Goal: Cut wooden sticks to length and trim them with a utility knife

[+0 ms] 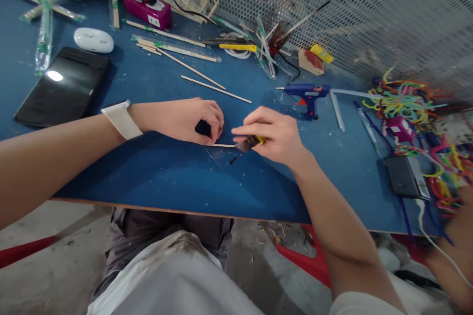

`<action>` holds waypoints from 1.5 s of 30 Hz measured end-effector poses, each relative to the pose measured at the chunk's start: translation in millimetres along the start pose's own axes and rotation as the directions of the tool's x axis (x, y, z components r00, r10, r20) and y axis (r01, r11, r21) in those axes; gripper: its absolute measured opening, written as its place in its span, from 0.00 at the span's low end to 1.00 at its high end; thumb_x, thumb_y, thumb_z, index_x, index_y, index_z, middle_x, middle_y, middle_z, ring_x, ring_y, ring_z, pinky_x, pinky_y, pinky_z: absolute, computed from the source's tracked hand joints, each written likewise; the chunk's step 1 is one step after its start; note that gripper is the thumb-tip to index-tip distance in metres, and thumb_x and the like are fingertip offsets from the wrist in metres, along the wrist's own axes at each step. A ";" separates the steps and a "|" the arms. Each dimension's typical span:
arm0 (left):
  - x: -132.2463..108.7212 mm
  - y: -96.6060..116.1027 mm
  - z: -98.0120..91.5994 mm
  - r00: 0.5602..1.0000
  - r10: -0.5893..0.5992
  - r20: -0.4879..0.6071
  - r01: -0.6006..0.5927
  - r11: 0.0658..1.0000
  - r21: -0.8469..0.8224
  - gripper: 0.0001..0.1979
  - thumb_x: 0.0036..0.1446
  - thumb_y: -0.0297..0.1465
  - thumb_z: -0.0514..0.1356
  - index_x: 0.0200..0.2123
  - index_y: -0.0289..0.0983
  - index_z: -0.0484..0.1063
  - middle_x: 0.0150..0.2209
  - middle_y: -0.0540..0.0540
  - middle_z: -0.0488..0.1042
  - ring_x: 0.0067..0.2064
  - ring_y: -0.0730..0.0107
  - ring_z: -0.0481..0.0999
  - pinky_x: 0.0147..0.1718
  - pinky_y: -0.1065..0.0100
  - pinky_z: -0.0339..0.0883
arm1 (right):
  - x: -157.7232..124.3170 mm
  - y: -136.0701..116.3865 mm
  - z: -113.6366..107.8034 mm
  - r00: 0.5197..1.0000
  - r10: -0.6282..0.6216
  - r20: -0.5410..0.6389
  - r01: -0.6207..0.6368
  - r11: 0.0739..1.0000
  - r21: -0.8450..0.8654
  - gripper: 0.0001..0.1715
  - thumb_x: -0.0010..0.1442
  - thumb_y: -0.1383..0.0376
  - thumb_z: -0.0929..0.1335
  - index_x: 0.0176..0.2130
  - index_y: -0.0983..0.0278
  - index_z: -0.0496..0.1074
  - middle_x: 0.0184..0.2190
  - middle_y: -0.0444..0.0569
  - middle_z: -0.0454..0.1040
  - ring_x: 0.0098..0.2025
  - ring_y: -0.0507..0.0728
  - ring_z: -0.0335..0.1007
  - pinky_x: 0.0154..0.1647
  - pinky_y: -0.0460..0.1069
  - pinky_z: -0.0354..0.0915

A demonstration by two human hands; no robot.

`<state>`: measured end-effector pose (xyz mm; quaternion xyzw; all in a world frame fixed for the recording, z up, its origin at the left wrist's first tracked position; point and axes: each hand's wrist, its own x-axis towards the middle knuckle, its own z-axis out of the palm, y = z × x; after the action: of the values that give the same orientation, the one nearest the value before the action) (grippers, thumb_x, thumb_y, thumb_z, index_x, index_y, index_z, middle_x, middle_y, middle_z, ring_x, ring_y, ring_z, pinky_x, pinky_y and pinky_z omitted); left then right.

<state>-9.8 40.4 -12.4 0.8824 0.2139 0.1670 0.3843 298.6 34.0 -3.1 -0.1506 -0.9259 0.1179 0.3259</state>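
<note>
My left hand point(194, 119), with a pale band point(123, 119) on its wrist, pinches one end of a thin wooden stick point(223, 145) close to the blue tabletop point(177, 177). In my right hand point(277, 133) is a utility knife point(248, 143) with a bit of yellow showing. Its blurred blade end meets the stick's right end; whether it cuts in, I cannot tell. Most of the knife's handle is hidden by my fingers. Just below the stick lies a small dark piece point(232, 159). Beyond my hands two loose sticks rest, the nearer stick point(216, 89) lying slantwise.
A blue glue gun point(306, 93) lies beyond my right hand. To the left are a phone point(62, 88) and white earbud case point(93, 40). A purple power strip point(148, 10) stands behind. Colourful pipe cleaners point(402, 98), a black box point(406, 177) and another person's arm point(451, 241) are right.
</note>
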 end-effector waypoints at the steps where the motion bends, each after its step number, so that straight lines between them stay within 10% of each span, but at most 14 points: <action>1: 0.0 -0.1 0.1 1.000 0.009 -0.001 -0.009 1.000 -0.004 0.08 0.73 0.38 0.69 0.41 0.44 0.88 0.52 0.47 0.89 0.63 0.61 0.81 0.63 0.65 0.71 | -0.7 1.9 -0.9 0.998 0.050 -0.042 -0.049 0.998 0.030 0.03 0.75 0.65 0.79 0.47 0.55 0.86 0.42 0.44 0.86 0.37 0.52 0.81 0.35 0.48 0.73; 11: 0.6 1.5 -1.4 1.000 0.004 0.016 -0.004 1.000 -0.011 0.09 0.73 0.38 0.69 0.41 0.44 0.89 0.51 0.46 0.89 0.61 0.61 0.83 0.64 0.63 0.73 | -6.2 22.0 -2.9 0.924 0.377 -0.058 -0.371 0.924 0.090 0.33 0.68 0.34 0.80 0.32 0.56 0.77 0.33 0.46 0.86 0.34 0.59 0.81 0.38 0.57 0.74; 17: 0.8 -0.3 -1.5 1.000 0.004 0.026 -0.004 1.000 -0.001 0.09 0.73 0.39 0.69 0.41 0.44 0.89 0.52 0.45 0.89 0.62 0.60 0.82 0.65 0.62 0.73 | -1.4 25.7 -0.9 0.915 0.381 -0.132 -0.373 0.924 0.082 0.25 0.65 0.47 0.86 0.32 0.55 0.77 0.37 0.49 0.85 0.40 0.61 0.80 0.47 0.61 0.80; 24: 0.2 0.8 -1.8 0.999 -0.010 0.033 0.010 1.000 -0.001 0.10 0.74 0.40 0.69 0.40 0.45 0.89 0.52 0.46 0.89 0.63 0.59 0.81 0.64 0.63 0.72 | -3.1 31.3 -10.5 0.932 0.358 0.051 -0.361 0.914 0.187 0.14 0.59 0.66 0.80 0.34 0.57 0.72 0.38 0.44 0.77 0.38 0.56 0.74 0.40 0.56 0.71; 28: -0.2 -1.2 -1.4 1.000 0.000 0.029 0.000 1.000 -0.004 0.10 0.74 0.40 0.69 0.41 0.45 0.90 0.53 0.46 0.88 0.63 0.59 0.81 0.65 0.63 0.71 | -6.1 37.3 -11.6 0.958 0.280 0.060 -0.285 0.950 0.125 0.14 0.65 0.61 0.82 0.31 0.56 0.79 0.35 0.42 0.84 0.42 0.60 0.84 0.65 0.66 0.76; 33: -0.4 -1.9 -0.9 1.000 0.002 0.026 -0.002 1.000 -0.008 0.10 0.74 0.41 0.69 0.40 0.45 0.89 0.53 0.46 0.88 0.63 0.60 0.81 0.65 0.63 0.71 | -9.9 44.2 -12.7 0.957 0.287 0.037 -0.288 0.955 0.067 0.08 0.66 0.54 0.85 0.35 0.48 0.88 0.36 0.38 0.89 0.51 0.65 0.89 0.85 0.76 0.58; 45: 1.7 -3.5 1.3 1.000 0.019 0.007 -0.019 1.000 -0.001 0.11 0.73 0.41 0.69 0.40 0.45 0.90 0.53 0.46 0.89 0.62 0.60 0.82 0.63 0.65 0.71 | -11.8 47.1 -20.0 0.948 0.315 0.037 -0.317 0.938 0.143 0.17 0.62 0.44 0.87 0.41 0.52 0.92 0.41 0.48 0.90 0.39 0.59 0.85 0.41 0.56 0.79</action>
<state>-8.7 42.6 -15.6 0.8848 0.2039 0.1679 0.3840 329.6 75.9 -9.5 -0.2720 -0.8807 0.2374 0.3065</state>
